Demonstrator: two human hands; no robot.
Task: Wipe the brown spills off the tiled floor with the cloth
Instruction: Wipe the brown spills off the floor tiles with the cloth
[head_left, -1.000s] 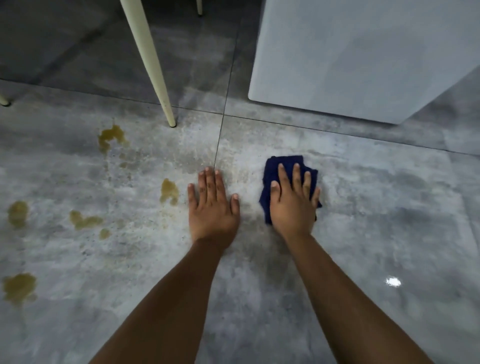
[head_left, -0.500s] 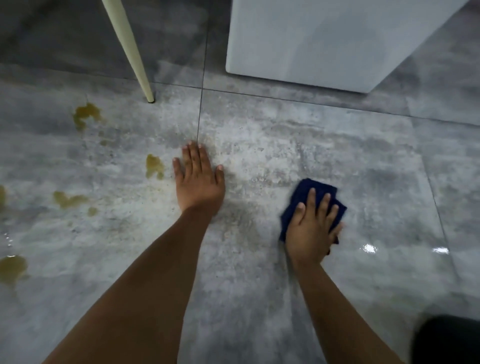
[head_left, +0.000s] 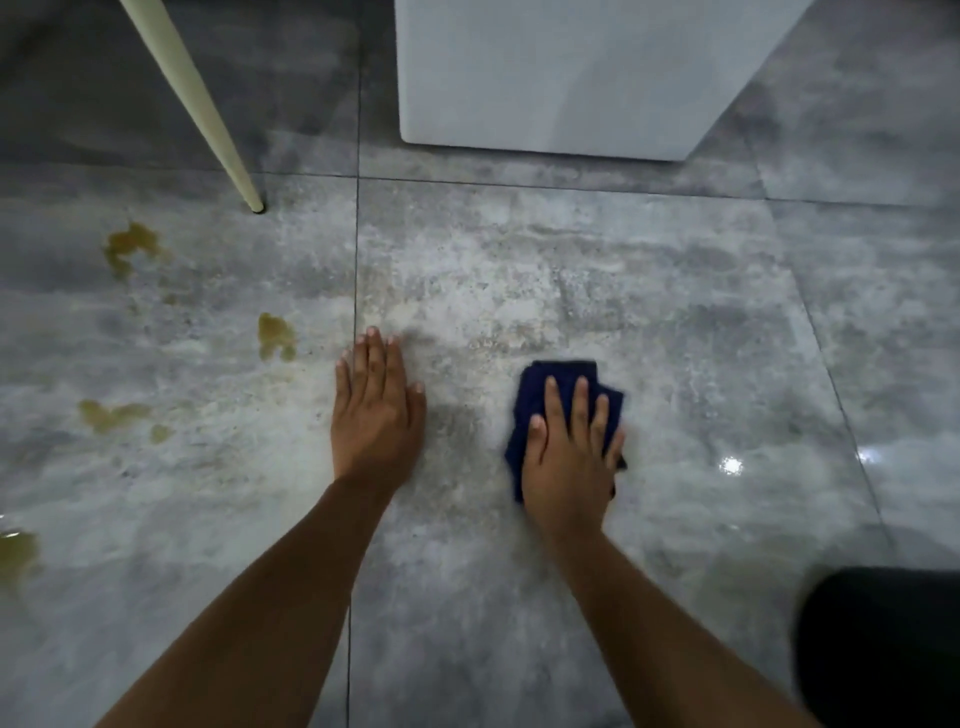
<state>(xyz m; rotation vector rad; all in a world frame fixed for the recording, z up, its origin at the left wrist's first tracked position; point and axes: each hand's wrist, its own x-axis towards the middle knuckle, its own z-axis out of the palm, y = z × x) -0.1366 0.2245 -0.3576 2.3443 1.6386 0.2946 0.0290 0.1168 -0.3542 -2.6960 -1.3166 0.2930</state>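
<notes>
Pressing flat with the right hand (head_left: 566, 457), fingers spread over the folded cloth (head_left: 561, 379) on the tiled floor (head_left: 675, 322); left hand (head_left: 376, 410) flat, fingers together, holding nothing. Wiping in hand, on a tile looking already clean. Next, probably sliding left to the nearest spill (head_left: 275, 335), then the farther spills (head_left: 130, 244) near the chair leg (head_left: 208, 114).

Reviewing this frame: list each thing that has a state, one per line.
Cloth: bunched, pressed flat to the floor.
Right hand: open palm on the cloth.
Left hand: flat on bare tile, holding nothing.
Brown spills: not yet wiped, left of both hands.
Tiled floor: glossy, no spills around the cloth.
</notes>
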